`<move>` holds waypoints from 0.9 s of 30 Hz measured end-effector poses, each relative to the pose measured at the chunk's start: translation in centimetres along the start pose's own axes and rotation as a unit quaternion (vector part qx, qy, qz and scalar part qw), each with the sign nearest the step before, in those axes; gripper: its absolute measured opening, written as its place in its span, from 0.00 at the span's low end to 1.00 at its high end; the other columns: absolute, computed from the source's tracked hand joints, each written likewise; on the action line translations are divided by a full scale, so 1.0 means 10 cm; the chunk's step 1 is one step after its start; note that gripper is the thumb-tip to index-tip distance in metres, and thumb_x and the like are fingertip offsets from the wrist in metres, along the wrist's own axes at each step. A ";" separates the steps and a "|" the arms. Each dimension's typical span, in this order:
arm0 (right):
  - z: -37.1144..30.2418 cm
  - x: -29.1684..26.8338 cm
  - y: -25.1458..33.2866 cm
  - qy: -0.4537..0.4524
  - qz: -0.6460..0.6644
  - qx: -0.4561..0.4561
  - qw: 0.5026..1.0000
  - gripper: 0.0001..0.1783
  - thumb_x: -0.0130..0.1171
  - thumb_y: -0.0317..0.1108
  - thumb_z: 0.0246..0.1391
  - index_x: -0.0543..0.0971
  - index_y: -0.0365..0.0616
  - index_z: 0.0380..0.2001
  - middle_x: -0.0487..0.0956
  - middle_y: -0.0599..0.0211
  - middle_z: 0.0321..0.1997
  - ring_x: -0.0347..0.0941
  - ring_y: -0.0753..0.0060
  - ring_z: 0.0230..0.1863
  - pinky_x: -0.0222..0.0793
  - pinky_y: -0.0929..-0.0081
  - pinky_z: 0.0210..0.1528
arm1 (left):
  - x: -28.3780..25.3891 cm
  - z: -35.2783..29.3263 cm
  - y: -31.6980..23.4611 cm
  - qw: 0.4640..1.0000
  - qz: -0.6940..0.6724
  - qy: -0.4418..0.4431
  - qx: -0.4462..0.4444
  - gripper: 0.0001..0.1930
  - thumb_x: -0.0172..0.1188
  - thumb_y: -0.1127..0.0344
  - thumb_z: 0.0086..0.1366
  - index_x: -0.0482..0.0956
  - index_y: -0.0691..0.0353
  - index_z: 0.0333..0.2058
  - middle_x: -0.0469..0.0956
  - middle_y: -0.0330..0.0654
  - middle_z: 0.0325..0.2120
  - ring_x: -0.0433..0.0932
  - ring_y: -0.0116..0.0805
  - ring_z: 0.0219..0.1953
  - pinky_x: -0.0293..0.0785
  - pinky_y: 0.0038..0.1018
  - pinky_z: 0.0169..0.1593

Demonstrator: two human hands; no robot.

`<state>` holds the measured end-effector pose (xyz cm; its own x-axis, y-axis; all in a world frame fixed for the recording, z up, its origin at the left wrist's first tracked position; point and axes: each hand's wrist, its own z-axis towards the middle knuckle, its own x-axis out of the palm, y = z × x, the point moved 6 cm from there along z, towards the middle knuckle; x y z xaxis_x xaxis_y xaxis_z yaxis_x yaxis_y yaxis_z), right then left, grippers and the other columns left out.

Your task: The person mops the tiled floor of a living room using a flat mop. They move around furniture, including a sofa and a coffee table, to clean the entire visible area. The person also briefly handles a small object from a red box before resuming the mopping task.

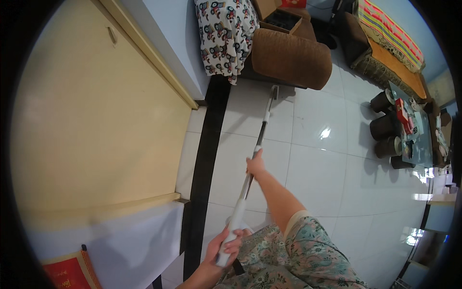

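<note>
A long mop (237, 212) with a white grip and a grey-and-white pole slants away from me over the tiled floor. My left hand (224, 246) is closed around the white grip at its near end. Farther up, my right hand (255, 164) wraps the pole about midway, with that arm stretched forward. The slim mop head (275, 91) is on the floor at the foot of a brown sofa (291, 58), close to its lower edge; its underside is hidden.
A black floor strip (204, 144) runs beside a yellow door (101, 120) on the left. A patterned cloth (226, 36) hangs by the sofa. To the right, several dark stools (385, 127) stand along a glass table (421, 139), with another sofa (394, 67) behind.
</note>
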<state>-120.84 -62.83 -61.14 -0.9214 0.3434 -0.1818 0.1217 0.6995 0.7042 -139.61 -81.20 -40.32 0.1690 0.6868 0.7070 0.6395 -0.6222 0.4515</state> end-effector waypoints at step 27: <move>0.48 0.51 -0.24 0.001 -0.171 -0.032 0.985 0.46 0.44 0.27 0.48 0.26 0.41 0.61 0.73 0.52 0.23 0.70 0.61 0.15 0.70 0.68 0.17 | -0.34 0.17 -0.47 0.994 -0.063 0.017 0.087 0.24 0.43 0.67 0.66 0.50 0.56 0.60 0.62 0.45 0.38 0.61 0.23 0.22 0.64 0.16 0.23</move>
<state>-124.05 -59.75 -67.07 -0.9052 0.0929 -0.4146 -0.2199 0.7325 0.6443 -141.93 -79.94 -45.80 0.0556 0.7405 0.6698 0.7742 -0.4556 0.4394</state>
